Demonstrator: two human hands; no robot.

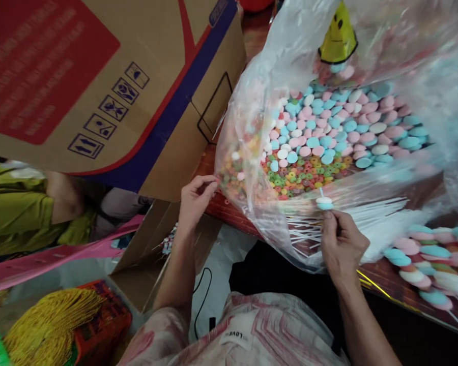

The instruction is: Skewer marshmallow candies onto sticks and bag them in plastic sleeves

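- A printed cardboard carton [156,61] looms at eleven o'clock from the worker's chest; its lower edge comes close to the left hand and leaves little room that way.
- The clear plastic bag [244,94] sprawls over the wooden tabletop [228,213] at one o'clock, spread wide, I'd guess so everything inside lies within reach; its near edge droops over the table's edge.
- Inside, pink, blue and white discs [328,127] fill the far part, with small coloured rings [309,170] nearer.
- Loose white sticks [305,231] lie along the near side, probably for easy picking.
- At two o'clock, a cluster of strung pieces [431,259] hems in the right forearm.
- The right hand [343,241], at half past one, has thumb and forefinger clamped on a white stick [321,192], seemingly below its pieces to support them.
- The left hand [196,198], at eleven, has fingertips nearly together by the bag; I can't tell whether they pinch anything. Between the hands there's open air.
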